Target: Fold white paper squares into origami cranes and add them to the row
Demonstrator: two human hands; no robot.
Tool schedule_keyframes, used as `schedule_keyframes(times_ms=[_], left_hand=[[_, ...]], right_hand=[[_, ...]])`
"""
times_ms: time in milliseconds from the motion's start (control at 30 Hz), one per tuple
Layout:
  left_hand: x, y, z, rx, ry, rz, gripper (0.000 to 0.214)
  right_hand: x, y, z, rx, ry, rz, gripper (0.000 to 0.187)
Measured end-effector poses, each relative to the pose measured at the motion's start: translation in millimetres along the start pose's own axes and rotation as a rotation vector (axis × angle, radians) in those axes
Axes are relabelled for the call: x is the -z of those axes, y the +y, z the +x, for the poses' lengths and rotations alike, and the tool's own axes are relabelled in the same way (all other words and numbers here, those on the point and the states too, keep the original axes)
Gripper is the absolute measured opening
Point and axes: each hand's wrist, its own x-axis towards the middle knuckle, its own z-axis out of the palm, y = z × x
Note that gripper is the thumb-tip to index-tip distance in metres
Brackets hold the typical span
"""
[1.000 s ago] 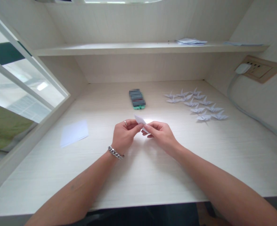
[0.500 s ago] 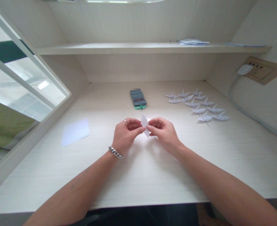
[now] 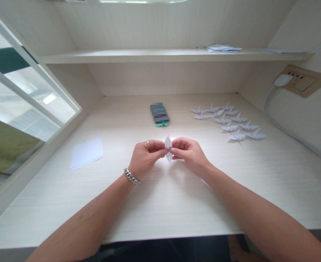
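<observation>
Head view, looking forward and down on a pale wood-grain desk [image 3: 177, 203]: a small white folded paper piece [image 3: 168, 148], narrow and pointed at its ends, is held upright above the desk, between the two hands. It is pinched from either side, with its tips left showing above and below the fingers. The left hand [image 3: 145, 156] and the right hand [image 3: 189, 154] are curled inward and brought close together, and neither is spread. A silver chain bracelet [image 3: 131, 176] is worn on the left wrist, and a thin metal ring [image 3: 148, 144] is worn on a finger of the left hand.

To the left of the hands, a flat white paper square [image 3: 86, 154] is laid on the desk. Ahead of them, a dark oblong object with a mint-green end [image 3: 159, 115] is lying; it is pixelated, so its kind can only be taken to be a phone, at best. To the right, rows of white origami cranes [image 3: 227, 122] are set out on the desk.

Above, loose white papers [image 3: 222, 48] are lying on a cream shelf [image 3: 122, 56]. A white plug [image 3: 280, 80] is fitted into a wall socket panel [image 3: 302, 80], from which a grey cable [image 3: 283, 125] is run down the wall. A glazed window [image 3: 26, 91] is seen along the left.
</observation>
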Motion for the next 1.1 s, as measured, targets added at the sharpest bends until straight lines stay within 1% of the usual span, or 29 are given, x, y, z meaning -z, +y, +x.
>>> schedule_keyframes(times_ms=[133,233,400,533,633,700,767,900,1000,1100], left_hand=[[2.6,-0.6,-0.2,0.007,-0.052,0.017,0.018],[3.2,1.8,-0.6,-0.006,-0.074,0.003,0.014],[3.2,7.4,-1.9,-0.096,-0.102,0.048,0.007],[3.2,6.9,-2.5,-0.154,-0.126,0.056,0.005],[2.8,6.0,-2.7,-0.170,-0.117,0.080,0.004],[2.4,6.6,-2.9,-0.158,-0.100,0.115,0.005],[2.0,7.5,-3.0,-0.118,-0.086,0.131,0.006],[1.9,6.6,-2.3,-0.026,-0.067,0.068,0.011],[2.5,3.1,-0.8,-0.020,-0.052,0.103,0.015],[2.9,0.7,0.2,-0.022,-0.048,0.133,0.015]], right_hand=[[1.7,-2.4,0.0,-0.052,-0.034,0.003,0.022],[2.1,-2.8,0.1,-0.076,-0.038,0.066,0.021],[2.3,-4.8,-1.4,-0.078,-0.077,0.149,0.013],[2.5,-7.4,-2.9,-0.077,-0.088,0.140,0.007],[1.5,-6.8,-2.6,-0.065,-0.059,0.081,0.011],[0.8,-5.2,-2.0,-0.031,-0.040,0.029,0.015],[0.8,-3.3,-1.5,0.018,-0.027,-0.017,0.017],[2.8,-0.2,-0.7,0.096,-0.010,-0.091,0.021],[4.0,0.5,-0.3,0.120,-0.016,-0.129,0.025],[3.6,0.2,-0.2,0.114,-0.010,-0.132,0.028]])
